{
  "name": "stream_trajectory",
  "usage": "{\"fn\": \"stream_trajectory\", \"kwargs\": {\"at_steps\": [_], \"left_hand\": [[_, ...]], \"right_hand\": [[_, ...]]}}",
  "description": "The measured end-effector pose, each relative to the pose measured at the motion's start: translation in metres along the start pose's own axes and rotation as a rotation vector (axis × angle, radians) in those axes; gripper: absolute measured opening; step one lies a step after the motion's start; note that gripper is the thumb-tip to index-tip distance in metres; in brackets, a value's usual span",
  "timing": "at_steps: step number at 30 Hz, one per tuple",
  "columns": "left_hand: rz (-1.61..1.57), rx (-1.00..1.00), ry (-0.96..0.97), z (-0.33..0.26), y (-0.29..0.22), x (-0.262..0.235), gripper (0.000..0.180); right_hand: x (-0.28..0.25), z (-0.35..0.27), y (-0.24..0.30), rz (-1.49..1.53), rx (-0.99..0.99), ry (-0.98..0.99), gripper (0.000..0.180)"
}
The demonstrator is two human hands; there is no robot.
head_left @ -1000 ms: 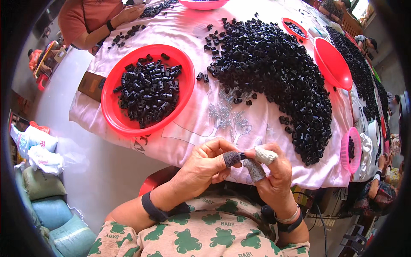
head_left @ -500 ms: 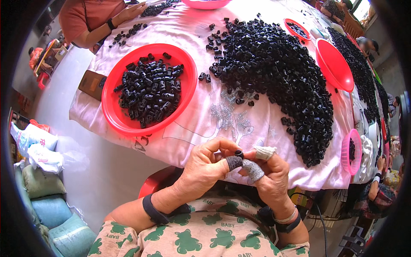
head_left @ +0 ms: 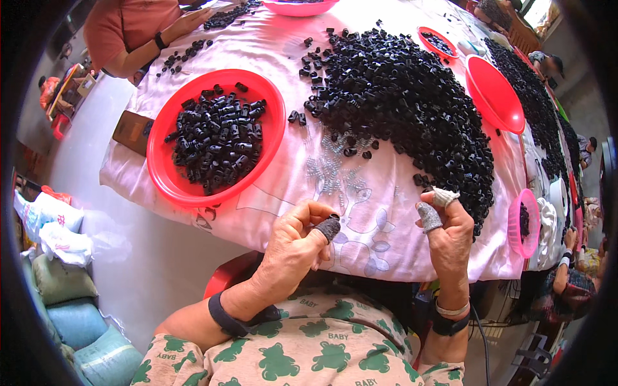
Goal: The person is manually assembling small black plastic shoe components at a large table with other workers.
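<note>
Left hand (head_left: 297, 243) pinches a small black part (head_left: 334, 217).

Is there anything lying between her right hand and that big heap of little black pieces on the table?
Nothing visible does. The right hand, with wrapped fingertips, is raised at the near edge of the heap of black pieces. Only a bare strip of pink tablecloth lies between them. The small metal springs lie further left, out of that path.
</note>
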State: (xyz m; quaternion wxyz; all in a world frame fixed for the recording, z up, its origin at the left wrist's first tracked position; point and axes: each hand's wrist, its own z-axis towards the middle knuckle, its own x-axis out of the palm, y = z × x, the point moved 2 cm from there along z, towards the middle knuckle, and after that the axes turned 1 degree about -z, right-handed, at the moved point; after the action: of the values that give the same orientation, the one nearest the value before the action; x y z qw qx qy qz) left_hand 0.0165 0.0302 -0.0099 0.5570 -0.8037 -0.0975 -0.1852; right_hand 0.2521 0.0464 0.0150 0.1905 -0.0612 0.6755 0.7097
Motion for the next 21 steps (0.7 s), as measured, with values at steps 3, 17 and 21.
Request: {"fn": "stream_trajectory", "kwargs": {"at_steps": [3,17,21], "left_hand": [[0.03,-0.029,0.002,0.0,0.0,-0.001,0.017],[0.085,-0.058,0.03,-0.001,-0.002,0.0,0.019],[0.086,-0.078,0.046,0.001,-0.002,-0.002,0.018]], "right_hand": [[0.0,0.003,-0.011,-0.129,-0.077,0.002,0.022],[0.005,0.003,-0.002,-0.598,-0.329,0.046,0.037],[-0.003,0.006,-0.003,-0.547,-0.299,0.107,0.043]]}}
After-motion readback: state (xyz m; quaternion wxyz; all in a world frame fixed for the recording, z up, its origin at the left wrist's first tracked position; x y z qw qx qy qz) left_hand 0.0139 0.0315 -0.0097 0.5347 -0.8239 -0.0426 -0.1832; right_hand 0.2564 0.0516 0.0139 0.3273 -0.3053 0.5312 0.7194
